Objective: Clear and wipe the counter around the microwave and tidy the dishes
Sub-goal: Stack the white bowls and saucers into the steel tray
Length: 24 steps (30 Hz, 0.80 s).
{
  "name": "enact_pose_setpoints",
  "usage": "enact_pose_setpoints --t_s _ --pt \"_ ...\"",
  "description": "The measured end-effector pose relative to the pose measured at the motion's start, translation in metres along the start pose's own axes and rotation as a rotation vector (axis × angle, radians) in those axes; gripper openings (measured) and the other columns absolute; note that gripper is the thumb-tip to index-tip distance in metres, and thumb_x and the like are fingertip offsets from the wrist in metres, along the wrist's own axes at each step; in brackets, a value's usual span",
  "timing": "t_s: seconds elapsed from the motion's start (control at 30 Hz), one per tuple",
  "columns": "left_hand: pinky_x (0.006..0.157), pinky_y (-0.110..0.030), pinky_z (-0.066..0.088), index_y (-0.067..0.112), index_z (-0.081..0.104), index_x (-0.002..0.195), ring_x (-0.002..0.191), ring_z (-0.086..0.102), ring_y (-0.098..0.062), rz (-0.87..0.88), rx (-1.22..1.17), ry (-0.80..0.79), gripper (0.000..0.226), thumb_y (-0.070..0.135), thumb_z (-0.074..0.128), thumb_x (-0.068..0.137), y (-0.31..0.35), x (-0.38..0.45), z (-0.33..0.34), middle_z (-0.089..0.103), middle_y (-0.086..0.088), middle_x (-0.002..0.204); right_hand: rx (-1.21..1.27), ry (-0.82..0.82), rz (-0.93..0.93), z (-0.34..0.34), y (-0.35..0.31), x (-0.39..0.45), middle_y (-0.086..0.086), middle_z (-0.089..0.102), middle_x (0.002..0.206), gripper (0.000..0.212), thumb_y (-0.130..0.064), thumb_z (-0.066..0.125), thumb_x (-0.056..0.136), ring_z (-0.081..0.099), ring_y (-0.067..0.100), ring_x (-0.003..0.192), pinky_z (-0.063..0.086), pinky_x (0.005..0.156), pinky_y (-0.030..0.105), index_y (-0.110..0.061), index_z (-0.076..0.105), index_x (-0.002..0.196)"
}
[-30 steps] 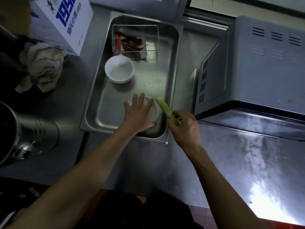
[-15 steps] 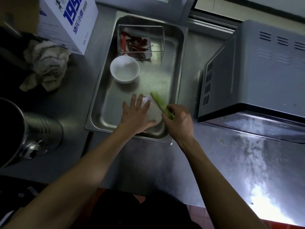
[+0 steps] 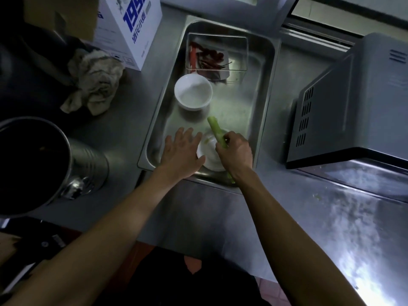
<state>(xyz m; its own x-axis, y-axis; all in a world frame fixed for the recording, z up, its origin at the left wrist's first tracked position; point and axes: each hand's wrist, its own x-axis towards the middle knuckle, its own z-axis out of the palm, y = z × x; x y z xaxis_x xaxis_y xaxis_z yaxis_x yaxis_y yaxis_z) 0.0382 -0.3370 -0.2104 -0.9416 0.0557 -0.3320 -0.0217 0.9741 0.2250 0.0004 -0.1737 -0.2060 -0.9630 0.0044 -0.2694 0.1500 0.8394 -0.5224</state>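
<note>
Head view, read from the left edge to the right. Lower left: a steel pot (image 3: 44, 164) lies tilted on the steel counter (image 3: 198, 213), its dark mouth toward the camera. Above it, at upper left, a crumpled rag (image 3: 95, 81) rests beside a white carton with blue print (image 3: 130, 29). Centre: a steel tray (image 3: 159, 120) holds, from its far end to its near end, a clear box of red chillies (image 3: 212, 58), a white bowl (image 3: 193, 91) and a second white dish (image 3: 209, 151) at the near edge.

The left hand (image 3: 181, 151) lies flat, fingers straight and slightly spread, against the left side of the near dish. The right hand (image 3: 235, 151) has its fingers and thumb curled round a pale green vegetable stalk (image 3: 217, 133), whose free end points up the frame.

Change over the last second: the stalk has travelled leftward from the tray's right rim to a place directly over the near dish, and the left hand has slid off the dish top to its left edge, uncovering it. This suggests the stalk is being put into the dish, one loose item gathered before wiping.

Right: the microwave (image 3: 353, 102) stands just beside the tray. Green scraps (image 3: 318, 196) remain on the counter in front of it, so wiping appears not yet done.
</note>
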Motion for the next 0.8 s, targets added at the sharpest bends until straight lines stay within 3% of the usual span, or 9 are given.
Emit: enact_pose_setpoints --t_s 0.47,0.63,0.8 --pt "0.115 -0.053 0.024 0.026 0.022 0.153 0.149 0.015 -0.03 0.035 0.02 -0.032 0.071 0.052 0.05 0.093 -0.003 -0.001 -0.004 0.023 -0.006 0.16 -0.073 0.023 0.016 0.013 -0.004 0.001 0.009 0.064 0.109 0.037 -0.04 0.059 0.092 0.062 0.031 0.098 0.055 0.08 0.045 -0.014 0.061 0.119" --pt "0.116 -0.054 0.023 0.027 0.023 0.153 0.149 0.015 -0.029 0.08 -0.011 -0.018 0.07 0.049 0.052 0.093 0.002 -0.005 -0.01 0.022 -0.005 0.161 -0.091 0.067 -0.03 -0.002 0.001 -0.019 0.01 0.065 0.12 0.035 -0.03 0.06 0.091 0.06 0.032 0.107 0.054 0.087 0.045 -0.015 0.064 0.122" --pt "0.108 -0.057 0.034 0.022 0.03 0.149 0.142 0.028 -0.032 0.212 0.04 0.058 0.069 0.049 0.054 0.091 0.011 -0.012 -0.019 0.034 -0.008 0.154 -0.1 0.114 -0.024 -0.018 0.006 -0.053 0.007 0.064 0.123 0.034 -0.028 0.059 0.094 0.059 0.028 0.112 0.053 0.088 0.041 -0.017 0.064 0.125"
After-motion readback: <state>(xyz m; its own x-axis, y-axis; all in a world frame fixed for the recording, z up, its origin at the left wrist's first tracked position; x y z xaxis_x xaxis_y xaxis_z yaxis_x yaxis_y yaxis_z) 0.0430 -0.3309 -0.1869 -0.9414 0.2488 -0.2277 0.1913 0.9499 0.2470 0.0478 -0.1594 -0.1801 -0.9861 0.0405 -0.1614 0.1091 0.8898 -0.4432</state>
